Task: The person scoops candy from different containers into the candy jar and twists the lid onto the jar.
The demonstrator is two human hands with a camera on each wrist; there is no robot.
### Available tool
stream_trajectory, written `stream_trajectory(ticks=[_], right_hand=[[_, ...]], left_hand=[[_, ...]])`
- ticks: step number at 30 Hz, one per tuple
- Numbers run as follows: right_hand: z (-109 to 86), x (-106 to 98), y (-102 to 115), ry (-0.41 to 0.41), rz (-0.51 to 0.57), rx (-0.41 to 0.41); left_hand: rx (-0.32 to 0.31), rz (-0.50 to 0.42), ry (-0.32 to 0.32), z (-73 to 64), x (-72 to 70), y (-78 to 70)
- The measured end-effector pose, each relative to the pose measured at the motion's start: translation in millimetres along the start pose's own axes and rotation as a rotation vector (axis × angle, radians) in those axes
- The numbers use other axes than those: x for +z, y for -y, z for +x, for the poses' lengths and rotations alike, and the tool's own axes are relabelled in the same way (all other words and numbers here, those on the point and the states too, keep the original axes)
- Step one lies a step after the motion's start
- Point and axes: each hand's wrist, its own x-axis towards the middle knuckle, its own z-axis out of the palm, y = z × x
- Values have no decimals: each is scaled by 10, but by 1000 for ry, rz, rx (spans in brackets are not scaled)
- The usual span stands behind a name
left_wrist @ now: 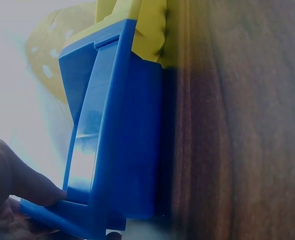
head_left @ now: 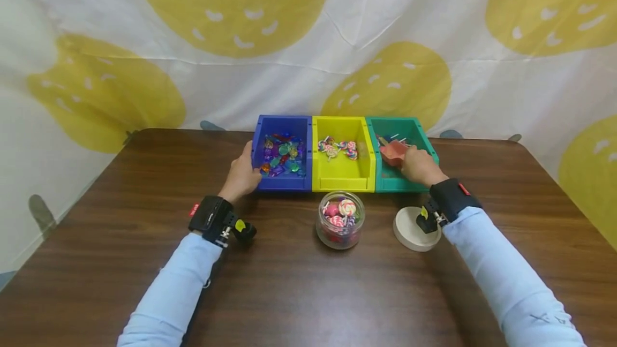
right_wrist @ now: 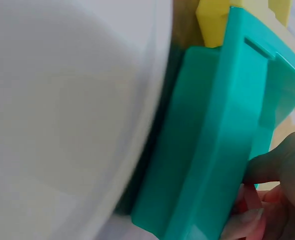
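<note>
My left hand (head_left: 242, 174) grips the left side of a blue bin (head_left: 284, 184), which holds a pile of colourful clear gems (head_left: 283, 150). In the left wrist view, the thumb (left_wrist: 40, 187) lies over the bin's edge near its front corner. A pink scoop (head_left: 392, 154) is held by its handle in my right hand (head_left: 420, 167), inside the green bin (head_left: 407, 125). Several candy pieces with white sticks (head_left: 395, 138) lie in that bin, partly hidden by the scoop. The right wrist view shows the fingers around the pink handle (right_wrist: 255, 200) behind the green front wall.
Between those bins sits a yellow bin (head_left: 343, 183) with several swirled candies (head_left: 337, 148). An uncapped glass jar (head_left: 339, 241) of mixed candies stands in front of it. The white round lid (head_left: 409, 231) lies on the wooden table (head_left: 308, 304) below my right wrist.
</note>
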Motion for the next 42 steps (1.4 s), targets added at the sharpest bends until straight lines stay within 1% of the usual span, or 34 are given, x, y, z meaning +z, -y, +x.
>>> stream_trajectory(ticks=[2, 3, 5, 6, 7, 10, 12, 14, 15, 17, 19, 20, 22, 25, 27, 30, 34, 36, 38, 40, 42], right_hand=[[-231, -146, 199, -10, 7, -1], [-313, -199, 261, -13, 14, -4], [-422, -266, 316, -31, 20, -31], [-432, -271, 310, -38, 23, -36], [-416, -259, 278, -44, 26, -43], [-219, -108, 36, -63, 39, -62], [6, 111, -248, -127, 30, -108], [99, 195, -376, -134, 42, -105], [88, 198, -382, -135, 50, -100], [-42, 117, -290, -140, 72, -104], [-297, -100, -34, -88, 102, -56], [-393, -164, 37, -90, 109, -67], [-575, -294, 180, -93, 124, -62], [-713, -398, 249, -102, 153, -52], [-764, -439, 246, -119, 178, -51], [-828, -487, 203, -146, 217, -63], [-922, -542, 151, -182, 270, -97], [-966, -557, 128, -201, 293, -124], [-1010, -569, 111, -210, 314, -154], [-1054, -586, 111, -213, 339, -187], [-1095, -606, 122, -196, 369, -221]], left_hand=[[2, 3, 5, -2, 1, -2], [1, 3, 9, -3, 1, -2], [0, 7, 14, -9, -1, -6], [1, 10, 13, -11, -4, -6], [6, 14, 12, -13, -6, -7], [17, 21, 5, -15, -15, -2], [20, 25, 5, -14, -18, 3], [15, 27, 13, -16, -17, 5], [9, 31, 17, -18, -15, 6], [-5, 41, 23, -25, -6, 5], [-3, 53, 23, -36, 5, 0], [5, 57, 16, -45, 9, -9], [41, 55, -13, -62, 16, -33], [119, 33, -93, -95, 15, -97], [169, 11, -148, -118, 11, -150], [244, -33, -211, -154, 23, -238], [336, -99, -236, -211, 67, -344], [368, -122, -221, -236, 96, -384], [391, -143, -182, -264, 117, -427], [391, -165, -110, -282, 136, -463], [383, -206, 0, -296, 146, -500]])
